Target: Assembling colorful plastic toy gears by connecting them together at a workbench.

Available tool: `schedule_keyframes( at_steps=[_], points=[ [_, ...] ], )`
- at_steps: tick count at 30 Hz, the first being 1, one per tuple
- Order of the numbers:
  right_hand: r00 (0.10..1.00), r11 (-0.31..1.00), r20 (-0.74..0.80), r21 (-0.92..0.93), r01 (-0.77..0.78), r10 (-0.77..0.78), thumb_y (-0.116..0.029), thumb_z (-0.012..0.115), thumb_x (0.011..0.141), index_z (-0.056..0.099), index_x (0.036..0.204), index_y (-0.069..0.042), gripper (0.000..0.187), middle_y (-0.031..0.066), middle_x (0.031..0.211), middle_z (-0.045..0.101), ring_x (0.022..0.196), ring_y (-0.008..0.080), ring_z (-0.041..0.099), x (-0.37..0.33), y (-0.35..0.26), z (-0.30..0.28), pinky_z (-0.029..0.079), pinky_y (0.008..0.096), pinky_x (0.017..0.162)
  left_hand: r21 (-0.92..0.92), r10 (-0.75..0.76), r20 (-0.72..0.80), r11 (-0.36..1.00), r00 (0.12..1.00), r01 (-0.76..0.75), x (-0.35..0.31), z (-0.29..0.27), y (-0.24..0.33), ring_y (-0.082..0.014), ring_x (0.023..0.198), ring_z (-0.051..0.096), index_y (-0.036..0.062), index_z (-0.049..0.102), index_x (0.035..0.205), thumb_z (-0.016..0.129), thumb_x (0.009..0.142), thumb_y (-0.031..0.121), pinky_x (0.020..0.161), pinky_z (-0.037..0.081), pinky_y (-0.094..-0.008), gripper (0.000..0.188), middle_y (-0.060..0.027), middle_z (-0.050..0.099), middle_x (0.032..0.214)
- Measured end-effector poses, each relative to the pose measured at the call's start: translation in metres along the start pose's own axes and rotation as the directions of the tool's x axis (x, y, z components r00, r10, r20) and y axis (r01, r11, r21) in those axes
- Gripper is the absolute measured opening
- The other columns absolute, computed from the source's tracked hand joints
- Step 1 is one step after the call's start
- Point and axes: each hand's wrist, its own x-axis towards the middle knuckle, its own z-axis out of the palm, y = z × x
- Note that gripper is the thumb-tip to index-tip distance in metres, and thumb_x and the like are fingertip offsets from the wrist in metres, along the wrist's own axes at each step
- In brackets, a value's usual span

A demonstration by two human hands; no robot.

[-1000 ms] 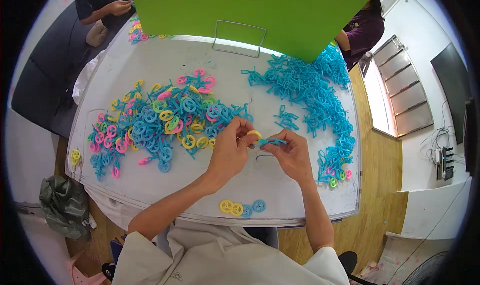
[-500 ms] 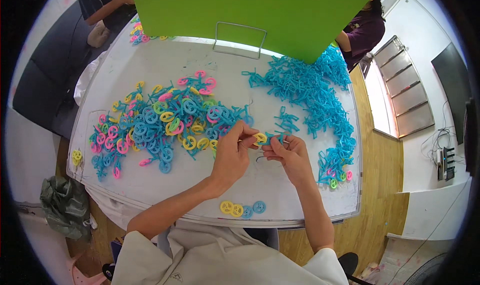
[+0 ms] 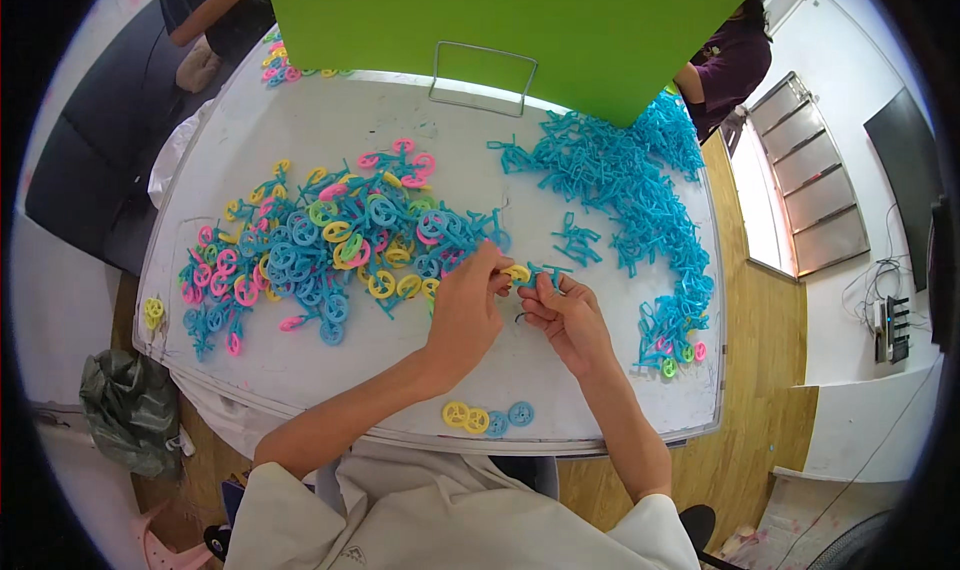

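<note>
Over the middle of the white table, my left hand [image 3: 470, 300] pinches a small yellow plastic wheel [image 3: 517, 274]. My right hand [image 3: 568, 320] grips a blue plastic stem piece [image 3: 540, 271] that meets the wheel; the fingers hide how far the two fit together. Left of my hands spreads a heap of pink, yellow, green and blue wheels with blue stems [image 3: 330, 245]. A small group of loose blue stem pieces [image 3: 576, 238] lies just beyond my right hand. Close to the table's front edge rest two yellow wheels [image 3: 467, 417] and two blue wheels [image 3: 508, 419].
A large pile of blue stem pieces [image 3: 620, 180] runs down the table's right side. At the far edge stands a green panel [image 3: 500, 30], with a wire frame [image 3: 484, 78] before it. Parts of two other people [image 3: 735, 65] show beyond the table. A dark bag [image 3: 130, 415] sits at left.
Both hands stay at the same spot with the wheel and the stem piece, shifting only slightly. The left hand has turned a little, and the right fingers have moved slightly on the stem.
</note>
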Motion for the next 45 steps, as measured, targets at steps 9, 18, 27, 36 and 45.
schedule_keyframes(
  at_steps=[9,18,27,36,45],
  points=[
    [0.980,0.940,0.034,0.279,-0.196,0.194,-0.016,0.058,0.094,0.058,0.099,-0.006,0.011,0.0066,0.097,0.065,0.071,0.0095,0.061,0.004,0.003,0.000,0.051,0.0248,0.065,0.311,0.231,0.008,0.924,0.973,-0.222,0.004,-0.004,0.001,-0.0269,0.070,0.063,0.0007,0.056,0.097,0.052,0.070,-0.018,0.059,0.050,-0.0366,0.033,-0.0125,0.061,0.078],
    [0.962,0.858,0.151,0.437,-0.270,0.226,-0.008,0.057,0.093,0.054,0.105,-0.003,0.013,0.0100,0.104,0.063,0.077,0.0106,0.062,0.009,0.004,-0.013,0.053,0.0241,0.070,0.254,0.163,0.024,0.953,0.986,-0.164,0.004,-0.005,0.003,-0.0273,0.069,0.062,0.0005,0.057,0.098,0.052,0.073,-0.016,0.059,0.050,-0.0359,0.031,-0.0128,0.062,0.082],
    [0.884,0.845,-0.081,-0.346,0.408,-0.460,-0.017,0.060,0.094,0.056,0.093,-0.002,0.016,0.0076,0.083,0.065,0.071,0.0116,0.063,-0.001,0.013,0.014,0.052,0.0248,0.065,-0.127,-0.129,0.022,0.983,0.991,0.130,0.006,-0.004,0.013,-0.0207,0.077,0.066,-0.0008,0.057,0.100,0.054,0.087,-0.006,0.063,0.052,-0.0297,0.015,-0.0116,0.064,0.088],
    [0.886,0.777,0.039,-0.463,0.426,-0.462,-0.016,0.061,0.093,0.056,0.105,0.001,0.021,0.0096,0.090,0.066,0.079,0.0141,0.066,0.004,0.004,0.004,0.053,0.0264,0.069,-0.126,-0.069,-0.007,0.990,0.998,0.068,0.006,-0.007,0.015,-0.0181,0.080,0.064,0.0004,0.058,0.098,0.056,0.085,-0.007,0.064,0.052,-0.0293,0.015,-0.0089,0.063,0.087],
    [0.910,0.912,0.066,0.067,0.406,-0.410,-0.013,0.057,0.095,0.040,0.136,0.001,0.046,0.0097,0.109,0.059,0.096,0.0163,0.060,-0.008,-0.001,0.024,0.049,0.0302,0.088,0.291,0.383,0.061,0.876,0.922,-0.384,0.001,-0.010,0.013,-0.0337,0.087,0.061,0.0020,0.060,0.100,0.065,0.079,-0.003,0.072,0.051,-0.0401,0.022,-0.0151,0.061,0.097]
  ],
)
